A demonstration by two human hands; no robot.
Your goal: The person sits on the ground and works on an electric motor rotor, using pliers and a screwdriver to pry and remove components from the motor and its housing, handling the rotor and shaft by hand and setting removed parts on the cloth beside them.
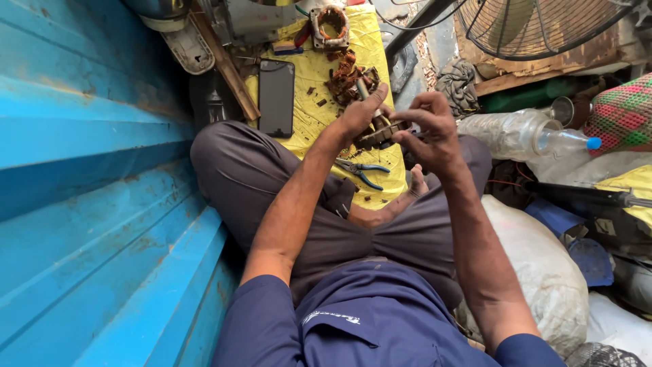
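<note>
One yellow cloth [319, 102] between blue corrugated wall [88, 170] and clutter.

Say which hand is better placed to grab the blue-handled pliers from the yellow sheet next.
Probably left. The pliers lie just below the left hand, on the left forearm's side. The right hand is also close, but it grips the metal part from the far side. Both hands are busy on it.
</note>
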